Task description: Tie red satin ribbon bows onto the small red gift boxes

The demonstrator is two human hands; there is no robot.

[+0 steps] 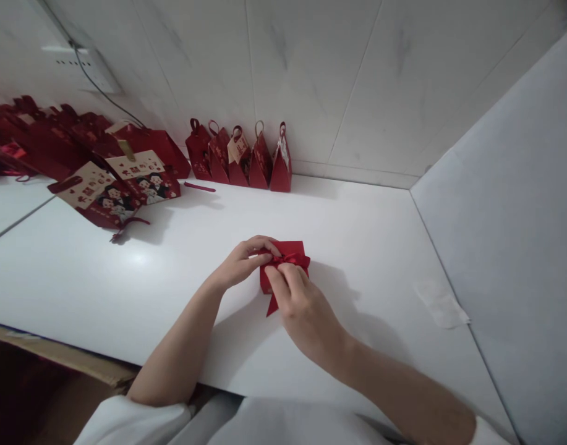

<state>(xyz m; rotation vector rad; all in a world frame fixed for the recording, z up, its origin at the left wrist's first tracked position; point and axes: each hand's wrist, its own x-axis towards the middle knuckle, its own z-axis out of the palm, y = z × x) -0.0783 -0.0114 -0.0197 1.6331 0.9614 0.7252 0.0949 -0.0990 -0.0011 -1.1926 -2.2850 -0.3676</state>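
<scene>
A small red gift box (290,248) stands on the white table in front of me, with a shiny red ribbon (302,259) tied in a bow across its top. One pointed ribbon tail hangs down over the near side. My left hand (246,259) reaches in from the left, thumb and fingertips closed on the ribbon near the bow's knot. Coming from the near right, my right hand (302,303) has its thumb and fingers pinched on the ribbon just below the knot. Its fingers cover part of the bow and the box's near side.
A row of red handled gift boxes (239,161) lines the wall. Printed red-and-cream boxes (104,198) and many red bags (46,136) crowd the left. A loose ribbon strip (200,186) lies behind. A white panel (510,204) bounds the right; a power strip (86,68) hangs on the wall.
</scene>
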